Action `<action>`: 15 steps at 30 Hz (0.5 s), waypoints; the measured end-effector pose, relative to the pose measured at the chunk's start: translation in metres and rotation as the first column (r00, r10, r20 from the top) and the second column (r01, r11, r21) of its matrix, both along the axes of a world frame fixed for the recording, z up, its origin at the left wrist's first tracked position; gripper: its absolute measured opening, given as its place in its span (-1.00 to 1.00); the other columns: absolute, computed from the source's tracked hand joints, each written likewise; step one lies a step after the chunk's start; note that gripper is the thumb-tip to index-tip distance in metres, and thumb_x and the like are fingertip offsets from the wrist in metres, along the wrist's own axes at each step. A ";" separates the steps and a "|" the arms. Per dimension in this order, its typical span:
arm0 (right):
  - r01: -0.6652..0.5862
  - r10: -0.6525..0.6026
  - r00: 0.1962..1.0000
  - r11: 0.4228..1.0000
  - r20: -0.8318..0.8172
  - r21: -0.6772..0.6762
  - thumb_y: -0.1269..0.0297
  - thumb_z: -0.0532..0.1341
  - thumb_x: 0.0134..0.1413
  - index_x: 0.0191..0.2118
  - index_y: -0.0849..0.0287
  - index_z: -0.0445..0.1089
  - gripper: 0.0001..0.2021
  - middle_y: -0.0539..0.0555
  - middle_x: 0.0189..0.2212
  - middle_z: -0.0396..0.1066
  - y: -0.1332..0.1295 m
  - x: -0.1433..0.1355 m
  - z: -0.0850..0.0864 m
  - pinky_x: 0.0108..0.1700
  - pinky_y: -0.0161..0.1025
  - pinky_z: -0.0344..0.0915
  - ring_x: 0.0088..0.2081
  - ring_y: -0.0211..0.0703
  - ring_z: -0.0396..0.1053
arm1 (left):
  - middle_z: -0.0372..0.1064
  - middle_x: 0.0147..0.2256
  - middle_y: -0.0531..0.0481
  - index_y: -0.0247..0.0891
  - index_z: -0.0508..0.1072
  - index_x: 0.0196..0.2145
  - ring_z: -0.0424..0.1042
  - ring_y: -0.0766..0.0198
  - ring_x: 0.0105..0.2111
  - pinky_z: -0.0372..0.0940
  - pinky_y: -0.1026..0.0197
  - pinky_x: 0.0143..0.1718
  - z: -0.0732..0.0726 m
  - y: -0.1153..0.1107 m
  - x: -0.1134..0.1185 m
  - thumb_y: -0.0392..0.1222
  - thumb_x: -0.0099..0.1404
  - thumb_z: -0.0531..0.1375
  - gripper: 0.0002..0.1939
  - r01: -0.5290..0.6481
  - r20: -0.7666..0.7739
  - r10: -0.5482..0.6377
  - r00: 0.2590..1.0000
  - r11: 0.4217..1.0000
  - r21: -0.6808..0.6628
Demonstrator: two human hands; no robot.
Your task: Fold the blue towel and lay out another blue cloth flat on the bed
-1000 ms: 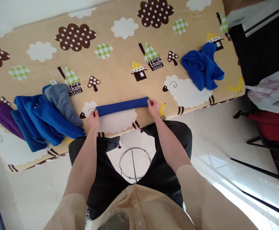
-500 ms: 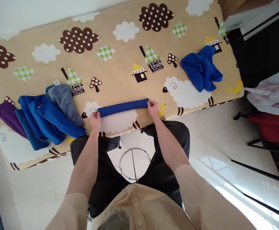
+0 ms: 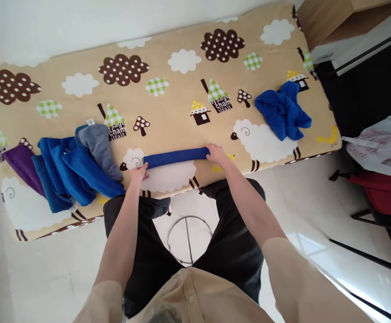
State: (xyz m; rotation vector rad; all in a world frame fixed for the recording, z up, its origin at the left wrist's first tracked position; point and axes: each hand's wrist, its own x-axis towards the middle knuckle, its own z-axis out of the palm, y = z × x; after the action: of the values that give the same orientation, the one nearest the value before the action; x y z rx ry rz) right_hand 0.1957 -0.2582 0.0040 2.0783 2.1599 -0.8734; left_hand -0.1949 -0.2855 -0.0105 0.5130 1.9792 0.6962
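A dark blue towel (image 3: pixel 177 158), folded into a long narrow strip, lies across the sheep print near the front edge of the patterned bed cover. At its left end my left hand (image 3: pixel 139 173) pinches the corner, thumb on top. The fingers of my right hand (image 3: pixel 216 154) are closed over the opposite end. To the left lie several folded cloths in a row: a purple cloth (image 3: pixel 25 168), blue cloths (image 3: pixel 81 172) and a grey-blue cloth (image 3: pixel 97 146) with a white tag. A crumpled bright blue cloth (image 3: pixel 283 112) rests on the right.
The beige cover (image 3: pixel 171 116) spreads over a long bed against a white wall. My knees are under its front edge, with a round metal stool base (image 3: pixel 188 220) on the floor between them. A plastic bag (image 3: pixel 384 143) and a red bag (image 3: pixel 384 193) stand at the right.
My right hand has shifted from pinching the strip's end corner to lying further over that end. My left hand keeps to its end, turned slightly. The camera view has tilted a little.
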 end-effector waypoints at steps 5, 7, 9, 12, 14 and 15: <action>-0.113 0.114 0.993 0.992 0.005 -0.061 0.46 0.31 -0.04 0.14 0.16 0.47 -0.47 0.24 0.11 0.45 0.018 0.011 -0.003 0.15 0.01 0.32 0.11 0.17 0.40 | 0.40 -0.44 -0.10 -0.23 0.42 -0.39 0.54 0.03 -0.35 0.50 -0.09 -0.20 0.005 0.005 0.002 -0.19 0.15 0.41 -0.78 -0.079 0.080 0.084 0.993 0.995 -0.067; -0.123 0.125 0.992 0.989 0.019 -0.088 0.47 0.35 -0.10 0.08 0.14 0.50 -0.48 0.22 0.05 0.49 0.023 0.011 -0.007 0.09 -0.01 0.34 0.04 0.14 0.44 | 0.45 -0.39 -0.12 -0.24 0.42 -0.37 0.56 0.07 -0.32 0.51 -0.05 -0.15 0.005 0.007 0.003 -0.29 0.16 0.39 -0.81 -0.125 0.145 0.133 0.980 0.990 -0.068; -0.099 0.104 0.994 0.989 0.041 -0.106 0.47 0.39 -0.16 -0.02 0.14 0.55 -0.53 0.22 -0.05 0.52 0.026 0.008 -0.010 0.06 -0.01 0.35 -0.03 0.14 0.46 | 0.49 -0.31 -0.11 -0.24 0.43 -0.33 0.57 0.13 -0.29 0.52 0.01 -0.11 0.004 0.009 0.003 -0.37 0.15 0.38 -0.81 -0.178 0.219 0.184 0.958 0.983 -0.048; -0.065 0.074 0.995 0.991 0.072 -0.121 0.46 0.44 -0.24 -0.14 0.13 0.57 -0.59 0.20 -0.18 0.53 0.027 0.003 -0.013 0.05 0.03 0.34 -0.07 0.15 0.46 | 0.52 -0.21 -0.10 -0.22 0.45 -0.27 0.57 0.16 -0.21 0.53 0.05 -0.08 0.004 0.010 0.005 -0.39 0.16 0.35 -0.79 -0.251 0.338 0.242 0.910 0.968 -0.018; -0.060 0.074 0.993 0.988 0.096 -0.143 0.45 0.45 -0.27 -0.14 0.12 0.55 -0.57 0.19 -0.22 0.54 0.027 0.000 -0.014 0.04 0.04 0.35 -0.09 0.15 0.47 | 0.52 -0.16 -0.10 -0.20 0.45 -0.27 0.56 0.16 -0.14 0.52 0.05 -0.03 0.005 0.011 0.007 -0.40 0.20 0.31 -0.82 -0.285 0.402 0.263 0.877 0.958 -0.005; -0.060 0.078 0.991 0.986 0.110 -0.158 0.45 0.45 -0.28 -0.12 0.12 0.54 -0.55 0.19 -0.23 0.54 0.026 0.000 -0.014 0.03 0.04 0.36 -0.10 0.15 0.48 | 0.52 -0.15 -0.10 -0.20 0.45 -0.27 0.55 0.16 -0.12 0.51 0.05 -0.01 0.006 0.012 0.008 -0.41 0.21 0.29 -0.83 -0.303 0.424 0.274 0.863 0.953 0.001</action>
State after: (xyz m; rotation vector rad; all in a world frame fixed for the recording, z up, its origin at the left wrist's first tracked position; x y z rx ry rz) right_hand 0.1957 -0.2323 -0.0103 1.9191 2.0238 -0.8599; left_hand -0.1868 -0.2738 -0.0043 0.0847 1.6373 0.9749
